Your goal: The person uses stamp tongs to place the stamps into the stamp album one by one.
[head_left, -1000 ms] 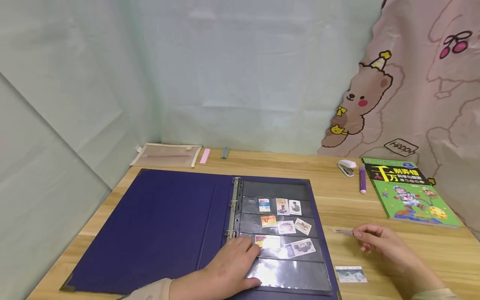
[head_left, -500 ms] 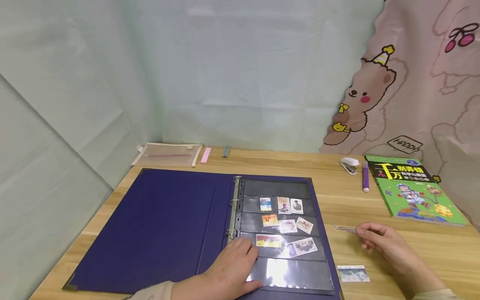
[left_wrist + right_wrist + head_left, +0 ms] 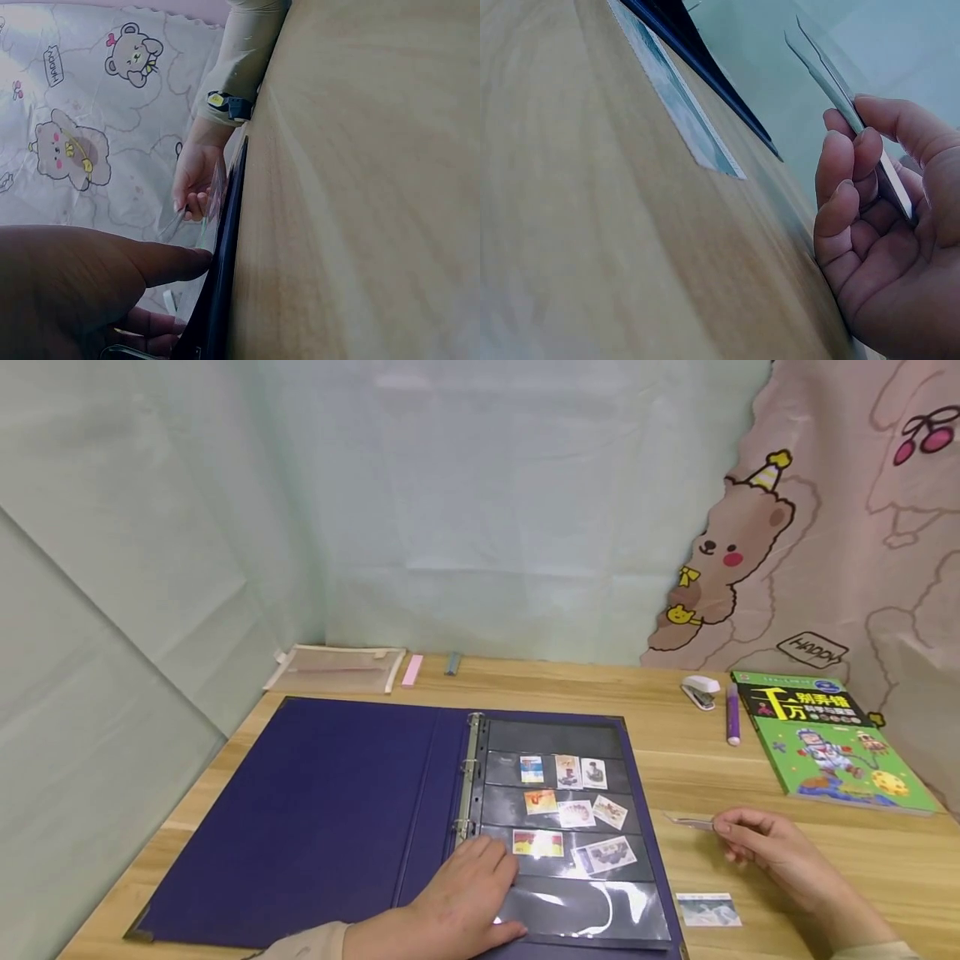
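A dark blue ring binder [image 3: 330, 810] lies open, with a black stamp page [image 3: 555, 739] of clear pockets on its rings. Several stamps [image 3: 537, 843] sit in the middle rows, some tilted. My left hand [image 3: 465, 893] rests on the page's lower left, fingers relaxed and thumb extended. To the right of the binder, my right hand [image 3: 768, 847] pinches metal tweezers [image 3: 840, 97] between thumb and fingers. In the right wrist view the tweezers' tips stand apart with nothing between them. A loose grey-green stamp [image 3: 708, 910] lies on the table below them, beside the binder's edge.
Along the back of the wooden table [image 3: 570, 681] lie a zip pouch [image 3: 337, 670], a pink strip [image 3: 412, 670] and a small grey-green object [image 3: 452, 663]. At the right are a white stapler [image 3: 700, 691], a purple marker [image 3: 732, 716] and a green book [image 3: 832, 743].
The head view has shifted slightly. Both hands keep nearly the same place and hold. Glare on the page's bottom pocket has changed shape.
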Tool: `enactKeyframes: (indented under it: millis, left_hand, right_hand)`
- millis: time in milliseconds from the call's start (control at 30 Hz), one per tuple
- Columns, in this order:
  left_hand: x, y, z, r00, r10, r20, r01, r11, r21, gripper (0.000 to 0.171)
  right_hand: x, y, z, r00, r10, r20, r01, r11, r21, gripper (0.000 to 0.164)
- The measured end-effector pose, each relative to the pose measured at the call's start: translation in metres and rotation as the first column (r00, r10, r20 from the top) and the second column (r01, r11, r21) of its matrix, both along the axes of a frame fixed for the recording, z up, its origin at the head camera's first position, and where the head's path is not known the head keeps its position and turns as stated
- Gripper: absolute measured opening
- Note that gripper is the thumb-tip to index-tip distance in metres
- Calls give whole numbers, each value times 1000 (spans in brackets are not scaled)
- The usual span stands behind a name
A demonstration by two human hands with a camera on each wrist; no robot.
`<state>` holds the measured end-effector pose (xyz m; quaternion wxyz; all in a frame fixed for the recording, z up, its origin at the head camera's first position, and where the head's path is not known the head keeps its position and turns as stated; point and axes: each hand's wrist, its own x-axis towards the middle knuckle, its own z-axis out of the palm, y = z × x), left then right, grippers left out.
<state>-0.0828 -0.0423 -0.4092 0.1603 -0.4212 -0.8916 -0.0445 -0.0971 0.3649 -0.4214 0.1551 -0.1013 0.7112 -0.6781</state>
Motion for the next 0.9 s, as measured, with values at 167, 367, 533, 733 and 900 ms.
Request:
enactKeyframes:
  millis: [167, 367, 533, 733, 900]
  left_hand:
    - [1, 0, -3, 999, -22, -41, 21, 999, -29, 50]
    - [3, 0, -4, 998, -48, -46, 48, 999, -19, 49]
    - [3, 0, -4, 997, -42, -57, 42, 999, -10, 51]
    - [1, -1, -2, 1000, -15, -3, 15, 1000, 15, 53]
    - [-1, -1, -1, 997, -8, 74, 4, 998, 57, 51]
  right_hand:
    - [2, 1, 0, 1000, 10, -4, -10, 1000, 4, 32]
    - [4, 2, 1, 1000, 30, -1, -30, 999, -18, 32]
    - [5, 2, 3, 999, 44, -8, -44, 999, 13, 32]
    - [7, 4, 14, 998, 65, -17, -62, 988, 139, 31]
    - [11, 12, 30, 995, 96, -19, -85, 948, 307, 20]
